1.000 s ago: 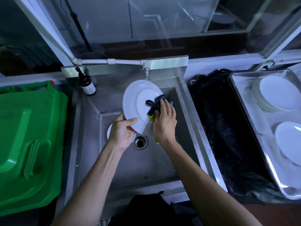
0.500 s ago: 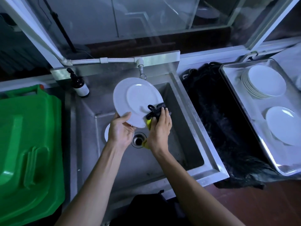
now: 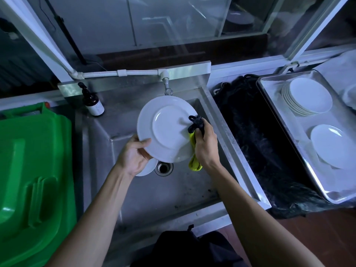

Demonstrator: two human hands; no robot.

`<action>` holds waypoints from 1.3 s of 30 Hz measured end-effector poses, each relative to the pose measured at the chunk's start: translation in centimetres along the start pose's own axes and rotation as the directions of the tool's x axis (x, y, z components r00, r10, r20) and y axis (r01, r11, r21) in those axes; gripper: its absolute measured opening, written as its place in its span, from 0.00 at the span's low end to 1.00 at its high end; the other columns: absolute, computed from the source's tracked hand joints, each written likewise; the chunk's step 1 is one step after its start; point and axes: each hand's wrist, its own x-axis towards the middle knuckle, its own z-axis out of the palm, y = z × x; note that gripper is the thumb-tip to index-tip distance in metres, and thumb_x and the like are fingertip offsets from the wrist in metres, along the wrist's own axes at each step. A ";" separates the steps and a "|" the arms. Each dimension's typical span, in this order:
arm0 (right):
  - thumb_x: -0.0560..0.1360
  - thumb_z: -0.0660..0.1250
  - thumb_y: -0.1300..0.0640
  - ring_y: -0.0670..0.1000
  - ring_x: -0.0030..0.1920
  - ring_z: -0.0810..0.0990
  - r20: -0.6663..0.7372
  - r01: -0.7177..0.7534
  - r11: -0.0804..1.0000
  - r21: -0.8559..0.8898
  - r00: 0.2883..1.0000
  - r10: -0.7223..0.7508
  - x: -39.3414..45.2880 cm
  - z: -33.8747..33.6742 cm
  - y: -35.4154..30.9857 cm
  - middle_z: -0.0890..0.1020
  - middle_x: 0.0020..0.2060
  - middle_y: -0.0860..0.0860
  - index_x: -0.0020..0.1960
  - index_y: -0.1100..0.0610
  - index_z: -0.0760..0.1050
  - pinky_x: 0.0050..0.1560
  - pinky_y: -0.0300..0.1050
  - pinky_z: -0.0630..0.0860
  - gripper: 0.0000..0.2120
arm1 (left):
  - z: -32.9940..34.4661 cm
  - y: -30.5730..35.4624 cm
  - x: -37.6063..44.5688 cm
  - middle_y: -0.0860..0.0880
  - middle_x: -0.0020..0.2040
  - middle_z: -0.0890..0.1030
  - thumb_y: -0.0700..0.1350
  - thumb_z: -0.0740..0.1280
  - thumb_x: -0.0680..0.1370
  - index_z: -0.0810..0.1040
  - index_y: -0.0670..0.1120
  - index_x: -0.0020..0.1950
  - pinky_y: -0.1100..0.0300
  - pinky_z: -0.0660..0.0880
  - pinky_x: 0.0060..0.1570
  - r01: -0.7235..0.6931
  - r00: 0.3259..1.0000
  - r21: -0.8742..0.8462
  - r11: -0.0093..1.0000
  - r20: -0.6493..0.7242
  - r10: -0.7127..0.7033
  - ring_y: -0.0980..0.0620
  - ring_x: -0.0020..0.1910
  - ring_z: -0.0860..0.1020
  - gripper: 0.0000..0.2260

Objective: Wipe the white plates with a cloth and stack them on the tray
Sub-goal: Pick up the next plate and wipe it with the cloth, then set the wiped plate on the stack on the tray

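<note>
Plate (image 3: 165,130) tilted, underside toward camera

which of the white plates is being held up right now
The round white plate over the steel sink, gripped by the left hand. The other plates lie on the metal tray or in the sink, untouched.

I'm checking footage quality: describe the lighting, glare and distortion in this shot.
Head view: dim, bluish light overall; the black bag is nearly featureless; glare streaks on the tray rim and a highlight on the lower tray plate; wide-angle bending of the sink edges; the plate and both hands stay sharp.
</note>
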 end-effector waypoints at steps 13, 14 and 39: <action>0.80 0.59 0.60 0.55 0.64 0.72 0.090 0.087 0.970 -0.226 0.994 -0.068 3.3 -2.0 1.7 0.78 0.64 0.47 0.67 0.47 0.73 0.65 0.60 0.69 0.18 | -0.7 1.0 2.3 0.44 0.53 0.86 0.35 0.71 0.69 0.86 0.46 0.56 0.50 0.79 0.48 0.114 0.955 0.453 0.884 0.194 -0.223 0.43 0.49 0.83 0.17; 0.80 0.59 0.61 0.54 0.64 0.70 0.085 0.104 0.960 -0.259 0.993 -0.084 3.3 -2.0 1.7 0.78 0.65 0.47 0.68 0.47 0.73 0.65 0.59 0.68 0.18 | -0.5 1.0 2.3 0.43 0.54 0.86 0.35 0.71 0.69 0.85 0.46 0.58 0.50 0.80 0.47 0.115 0.945 0.495 0.861 0.213 -0.249 0.43 0.49 0.83 0.18; 0.80 0.62 0.63 0.57 0.67 0.68 -0.147 0.123 0.874 -0.470 0.965 -0.215 1.5 -11.5 6.1 0.74 0.69 0.48 0.70 0.52 0.72 0.55 0.53 0.66 0.19 | 14.2 -5.3 7.3 0.48 0.36 0.72 0.36 0.64 0.74 0.72 0.44 0.45 0.55 0.65 0.34 -0.327 0.942 0.945 0.030 0.323 0.088 0.46 0.35 0.69 0.04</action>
